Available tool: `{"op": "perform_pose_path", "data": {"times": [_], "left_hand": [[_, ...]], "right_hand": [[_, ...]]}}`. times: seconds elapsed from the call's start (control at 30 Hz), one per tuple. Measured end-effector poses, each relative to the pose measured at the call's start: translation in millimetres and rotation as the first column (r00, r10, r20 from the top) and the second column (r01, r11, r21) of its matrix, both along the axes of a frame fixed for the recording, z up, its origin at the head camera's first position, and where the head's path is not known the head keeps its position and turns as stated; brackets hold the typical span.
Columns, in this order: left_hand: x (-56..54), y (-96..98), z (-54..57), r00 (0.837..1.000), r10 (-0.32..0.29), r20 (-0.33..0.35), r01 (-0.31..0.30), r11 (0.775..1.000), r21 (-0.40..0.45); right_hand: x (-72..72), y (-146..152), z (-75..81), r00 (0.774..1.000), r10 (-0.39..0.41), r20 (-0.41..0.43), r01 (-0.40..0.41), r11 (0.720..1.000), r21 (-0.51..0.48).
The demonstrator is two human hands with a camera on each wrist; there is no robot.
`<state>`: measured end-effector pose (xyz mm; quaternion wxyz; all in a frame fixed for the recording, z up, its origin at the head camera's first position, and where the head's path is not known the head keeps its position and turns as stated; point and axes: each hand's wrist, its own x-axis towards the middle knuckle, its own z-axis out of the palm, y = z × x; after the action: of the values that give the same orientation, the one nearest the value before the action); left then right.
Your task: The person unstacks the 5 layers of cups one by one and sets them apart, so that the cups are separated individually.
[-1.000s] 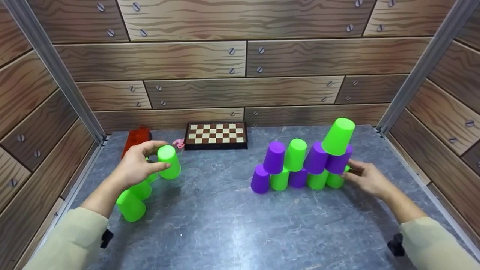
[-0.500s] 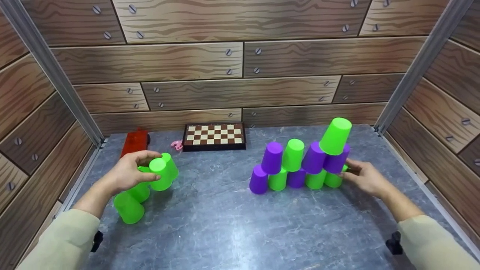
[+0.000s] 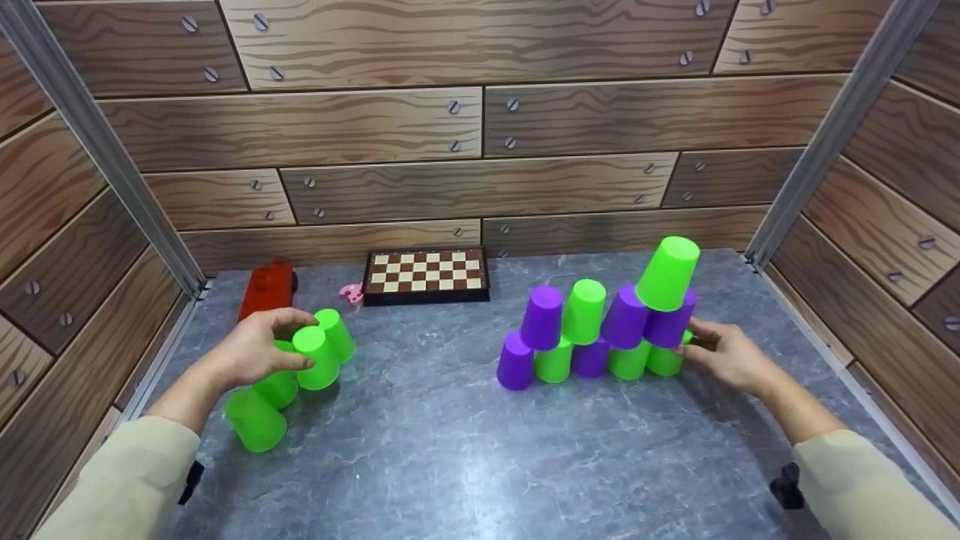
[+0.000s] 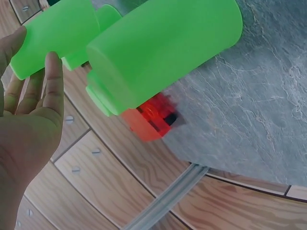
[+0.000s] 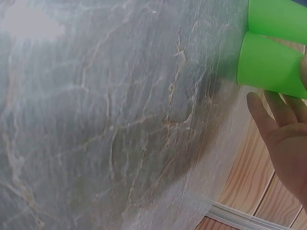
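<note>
My left hand [image 3: 259,349] pinches an upside-down green cup [image 3: 315,360] between thumb and fingers. Behind it stands another green cup [image 3: 337,336], and more green cups [image 3: 255,421] line up nearer the left forearm. In the left wrist view, the held green cup [image 4: 57,36] lies between thumb and fingertips. On the right, a bottom row of green and purple cups bears a second row, and one green cup [image 3: 669,274] tops it at the right end. My right hand [image 3: 727,356] grips the rightmost bottom green cup [image 3: 664,361], its thumb on the near side.
A chessboard [image 3: 426,276] lies at the back of the grey table [image 3: 450,450], beside a small pink piece [image 3: 351,293]. At back left is a red object [image 3: 267,289], partly behind the left hand. Wood-patterned walls [image 3: 480,127] enclose the table on three sides.
My left hand has brought its green cup nearer and slightly left, so a green cup behind it now shows. The right hand stays at the same bottom cup.
</note>
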<state>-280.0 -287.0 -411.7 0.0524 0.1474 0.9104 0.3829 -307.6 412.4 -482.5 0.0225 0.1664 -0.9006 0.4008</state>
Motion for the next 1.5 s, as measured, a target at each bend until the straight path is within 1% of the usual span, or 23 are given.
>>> {"op": "perform_pose_path", "data": {"times": [0.13,0.37,0.57,0.9,1.13,1.33,1.5], "left_hand": [[-2.5,-1.2,-3.5,1.000,-0.012,-0.005,0.012,0.999,-0.030],[-6.5,-1.5,-7.7,1.000,0.000,0.013,0.001,0.998,-0.061],[-8.4,-3.0,-11.9,1.000,0.002,0.005,-0.001,0.997,-0.071],[-9.6,0.7,-13.8,1.000,0.006,0.022,-0.004,0.995,-0.095],[-11.0,0.6,-16.3,1.000,-0.028,-0.008,0.027,0.994,-0.103],[-11.8,0.8,-16.2,0.999,-0.001,0.032,0.005,0.992,-0.128],[-12.2,1.0,-16.2,0.999,0.009,0.047,-0.003,0.990,-0.142]], "right_hand": [[-0.5,-0.5,-0.9,1.000,0.010,0.007,-0.009,0.999,-0.039],[-0.6,-0.3,1.6,1.000,-0.003,0.008,0.003,1.000,-0.001],[-0.5,-0.5,2.3,1.000,-0.007,0.007,0.007,1.000,0.010],[0.1,0.1,1.2,1.000,-0.014,0.003,0.014,0.999,0.030],[0.8,1.1,0.9,1.000,-0.009,0.014,0.009,1.000,0.013],[0.6,0.6,1.6,1.000,-0.010,0.006,0.009,1.000,0.023],[-0.2,0.2,1.2,1.000,-0.008,-0.005,0.008,1.000,0.022]]}}
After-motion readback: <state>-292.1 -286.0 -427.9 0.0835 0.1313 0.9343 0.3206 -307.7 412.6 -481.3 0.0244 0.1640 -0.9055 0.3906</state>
